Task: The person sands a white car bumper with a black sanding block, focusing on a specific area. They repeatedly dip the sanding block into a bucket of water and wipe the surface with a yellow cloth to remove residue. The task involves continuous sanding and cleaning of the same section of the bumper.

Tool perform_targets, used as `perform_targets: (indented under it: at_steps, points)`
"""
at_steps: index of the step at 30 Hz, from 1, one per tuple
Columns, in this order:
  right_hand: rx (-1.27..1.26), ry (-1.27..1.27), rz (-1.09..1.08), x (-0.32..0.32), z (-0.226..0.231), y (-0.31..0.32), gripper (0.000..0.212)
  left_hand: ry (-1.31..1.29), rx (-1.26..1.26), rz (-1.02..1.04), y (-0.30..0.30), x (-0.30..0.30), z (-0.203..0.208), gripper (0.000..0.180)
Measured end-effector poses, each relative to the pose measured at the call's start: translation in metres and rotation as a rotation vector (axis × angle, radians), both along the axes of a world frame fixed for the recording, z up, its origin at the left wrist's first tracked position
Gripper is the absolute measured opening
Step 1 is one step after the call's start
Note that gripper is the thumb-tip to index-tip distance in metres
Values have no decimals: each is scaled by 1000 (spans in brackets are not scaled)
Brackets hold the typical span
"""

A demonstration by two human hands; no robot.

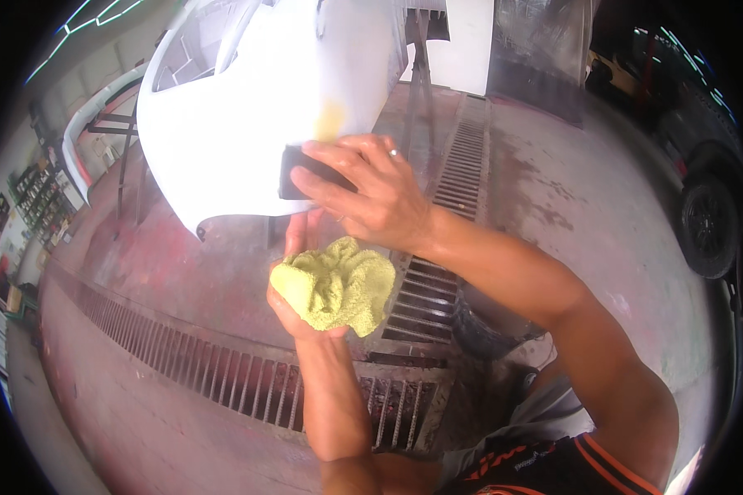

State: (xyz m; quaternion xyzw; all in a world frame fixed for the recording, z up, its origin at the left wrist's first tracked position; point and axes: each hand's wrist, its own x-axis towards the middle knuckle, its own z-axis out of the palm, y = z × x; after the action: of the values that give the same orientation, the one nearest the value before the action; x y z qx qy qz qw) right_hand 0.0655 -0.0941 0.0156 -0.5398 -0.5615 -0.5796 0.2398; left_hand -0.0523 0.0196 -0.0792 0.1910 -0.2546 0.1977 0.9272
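Where the dark block meets the panel: a flat-sided dark block [291, 163] lies against the lower part of a white panel [223, 165], just below a yellowish patch [330, 120] on its surface
Right hand: the right hand [377, 198] grips the block, fingers along its upper side and thumb across its near face; a small bright spot shows on one finger
Left hand: the left hand [286, 315] grasps a bunched cloth, its palm and wrist below; one or more fingertips point up toward the panel's lower edge, and the cloth hides how far the rest close
Cloth: the yellow cloth [338, 285] is crumpled into loose folds, just below the right hand and apart from the block
Lettering on the shirt: the black shirt [553, 472] has orange stripes, large orange lettering and smaller pale script, bent by the lens and partly cut off by the lower edge
Floor: metal grating [460, 169] runs through the reddish, stained concrete; a black bucket [480, 326] stands beside it, partly behind the right arm
Left side: a dark stand [122, 165] props up a pale curved part; farther back, shelves [45, 198] hold many small items, their markings too small to read
Right side: a dark vehicle [722, 140] with a black wheel [708, 224] stands well apart from the hands
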Motion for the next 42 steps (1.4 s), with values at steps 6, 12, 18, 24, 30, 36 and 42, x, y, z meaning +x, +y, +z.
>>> perform_targets:
  at_steps: [6, 12, 18, 24, 30, 36, 42]
  points:
    - [20, 157, 52, 23, -41, -29, 61, 83, -62, 24, -9, 2, 9, 86]
    - [268, 504, 297, 23, 7, -22, 58, 31, 55, 73, 1, 3, 3, 99]
    - [294, 334, 209, 27, 21, 11, 53, -1, 65, 40, 3, 10, -7, 105]
    - [245, 300, 247, 24, 7, -1, 56, 128, 116, 190, -22, 7, 10, 95]
    - [269, 285, 207, 18, 7, 11, 58, 151, -91, 46, -23, 2, 19, 85]
    - [249, 301, 274, 13, 43, 12, 64, 118, -40, 39, -17, 5, 14, 80]
    - [284, 367, 233, 27, -23, 5, 57, 207, -81, 79, -21, 10, 11, 87]
